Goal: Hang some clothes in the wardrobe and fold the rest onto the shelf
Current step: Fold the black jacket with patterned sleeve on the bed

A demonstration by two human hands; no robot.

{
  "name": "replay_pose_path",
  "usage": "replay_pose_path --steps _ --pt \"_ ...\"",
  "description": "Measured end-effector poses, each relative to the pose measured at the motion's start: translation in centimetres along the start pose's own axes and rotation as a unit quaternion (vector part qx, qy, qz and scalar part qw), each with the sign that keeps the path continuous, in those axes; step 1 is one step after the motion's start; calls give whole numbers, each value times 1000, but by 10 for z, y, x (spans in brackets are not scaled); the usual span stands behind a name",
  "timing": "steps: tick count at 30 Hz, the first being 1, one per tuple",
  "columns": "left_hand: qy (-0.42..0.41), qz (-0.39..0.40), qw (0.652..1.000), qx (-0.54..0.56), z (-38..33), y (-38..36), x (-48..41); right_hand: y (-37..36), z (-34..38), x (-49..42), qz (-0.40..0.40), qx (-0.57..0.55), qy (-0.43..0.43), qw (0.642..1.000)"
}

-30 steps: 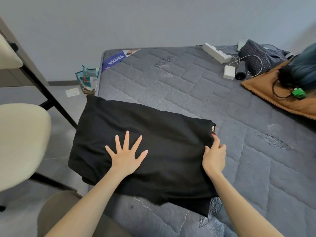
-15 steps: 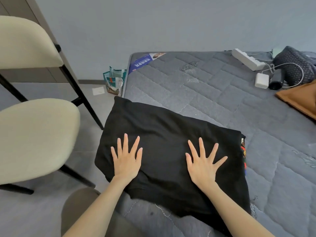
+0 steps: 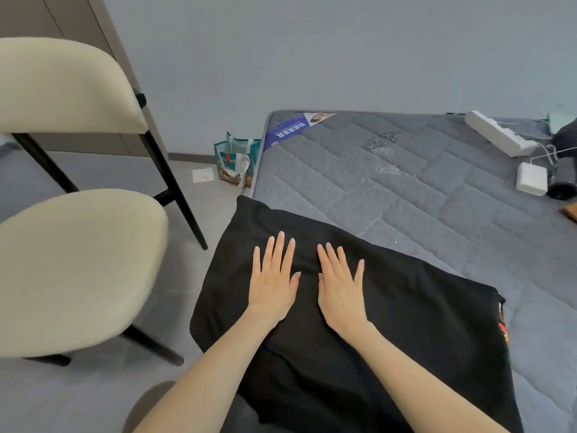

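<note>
A folded black garment (image 3: 406, 323) lies on the near left corner of the grey mattress (image 3: 421, 189), its left edge hanging over the side. A strip of red and orange print shows at its right edge. My left hand (image 3: 273, 282) and my right hand (image 3: 340, 285) rest flat on the garment's left part, palms down, close side by side, fingers straight and slightly apart. Neither hand grips the cloth.
A cream chair (image 3: 62, 260) with black legs stands left of the bed. A teal bag (image 3: 235, 160) and a paper slip (image 3: 203, 175) lie on the floor by the bed corner. A power strip (image 3: 496, 134), a white charger (image 3: 531, 179) and cables sit at the far right. A wardrobe edge (image 3: 103, 42) rises behind the chair.
My right hand left the garment's right edge and slid left across the cloth until it lay flat beside my left hand. The view turned left, so the chair fills more of the frame.
</note>
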State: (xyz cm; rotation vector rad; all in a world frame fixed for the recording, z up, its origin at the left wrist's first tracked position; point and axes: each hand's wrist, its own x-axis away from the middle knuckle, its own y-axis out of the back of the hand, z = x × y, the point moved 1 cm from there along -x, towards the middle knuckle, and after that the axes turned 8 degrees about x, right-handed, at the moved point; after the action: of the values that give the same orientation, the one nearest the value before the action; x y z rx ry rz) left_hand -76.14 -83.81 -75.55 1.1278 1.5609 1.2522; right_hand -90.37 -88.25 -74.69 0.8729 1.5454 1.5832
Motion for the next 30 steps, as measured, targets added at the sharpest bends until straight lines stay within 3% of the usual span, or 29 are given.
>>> replay_pose_path --steps 5,14,23,27,30 --pt "26 25 999 -2 20 -8 -35 -17 -11 -32 9 34 -18 999" --pt "133 59 986 76 45 -14 -87 -16 -105 -43 60 53 -162 984" --pt "119 12 987 110 51 0 -20 -6 -97 -47 94 21 -137 986" --pt "146 24 982 118 49 2 28 3 -75 -61 67 -38 -100 992" --pt "168 64 973 143 49 5 52 14 -69 -76 93 -36 -94 991"
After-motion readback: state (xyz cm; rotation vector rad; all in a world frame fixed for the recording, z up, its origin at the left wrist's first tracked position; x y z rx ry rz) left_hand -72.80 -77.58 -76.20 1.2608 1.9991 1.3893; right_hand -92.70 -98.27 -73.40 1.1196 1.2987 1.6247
